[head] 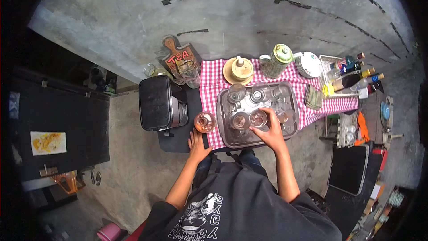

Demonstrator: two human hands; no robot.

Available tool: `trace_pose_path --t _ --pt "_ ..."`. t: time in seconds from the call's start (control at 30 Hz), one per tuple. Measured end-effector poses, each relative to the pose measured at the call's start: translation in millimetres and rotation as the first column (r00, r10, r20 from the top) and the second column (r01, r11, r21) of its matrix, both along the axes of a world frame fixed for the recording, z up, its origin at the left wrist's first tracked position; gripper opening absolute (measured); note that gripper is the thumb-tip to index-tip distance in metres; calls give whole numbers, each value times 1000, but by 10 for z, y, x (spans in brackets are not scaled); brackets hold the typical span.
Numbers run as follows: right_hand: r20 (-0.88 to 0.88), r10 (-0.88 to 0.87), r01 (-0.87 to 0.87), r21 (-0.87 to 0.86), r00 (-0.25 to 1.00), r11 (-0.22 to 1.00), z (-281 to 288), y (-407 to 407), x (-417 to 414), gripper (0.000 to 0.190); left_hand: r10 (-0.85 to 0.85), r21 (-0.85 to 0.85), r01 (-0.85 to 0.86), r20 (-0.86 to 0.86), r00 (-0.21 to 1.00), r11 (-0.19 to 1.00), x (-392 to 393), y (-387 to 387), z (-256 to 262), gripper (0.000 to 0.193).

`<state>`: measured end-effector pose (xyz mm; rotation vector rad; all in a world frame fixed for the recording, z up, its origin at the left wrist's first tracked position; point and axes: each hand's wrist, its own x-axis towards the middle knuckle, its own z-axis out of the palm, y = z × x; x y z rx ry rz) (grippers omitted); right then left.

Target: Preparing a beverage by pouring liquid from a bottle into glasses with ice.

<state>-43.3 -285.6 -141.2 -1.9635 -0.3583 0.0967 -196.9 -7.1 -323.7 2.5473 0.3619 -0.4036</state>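
My right hand (270, 131) is closed around the rim of a clear drinking glass (258, 118) at the front of a metal tray (223, 134). Several other clear glasses stand on the tray, among them one (240, 120) just left of the held glass and one (236, 93) at the back left. My left hand (198, 145) rests with fingers spread at the table's front edge. Its fingertips are just below a glass vessel with reddish contents (204, 122); whether they touch it cannot be told. Under the tray lies a pink-and-white checked cloth (210, 73).
Left stands a black lidded appliance (154, 103). Behind are a wooden board (182, 57), a wooden lidded pot (242, 69), a glass jar with a patterned lid (276, 65) and stacked plates (309, 65). Right are a folded cloth (313, 97) and a basket of bottles (329, 58).
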Motion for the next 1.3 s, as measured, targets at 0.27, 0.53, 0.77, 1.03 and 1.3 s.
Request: trace_pose_path --t 0.27,0.53,0.77,1.03,1.3 --pt "-216 87 -39 215 972 976 -142 -535 294 72 70 17 -70 -11 997 997 61 -917 135 101" --pt "-236 138 -82 232 962 969 -409 -939 419 72 226 42 -224 -40 973 974 314 -1423 51 101" --pt "-38 176 -174 45 984 984 -531 -1050 480 67 257 87 -251 -60 965 964 301 -1485 -60 103" --pt "-55 209 -208 25 976 978 -702 -1023 512 65 292 123 -279 -103 951 952 329 -1543 -49 101" --pt "-56 248 -249 -12 967 969 -707 -990 556 64 295 123 -280 -127 947 952 345 -1540 -43 102"
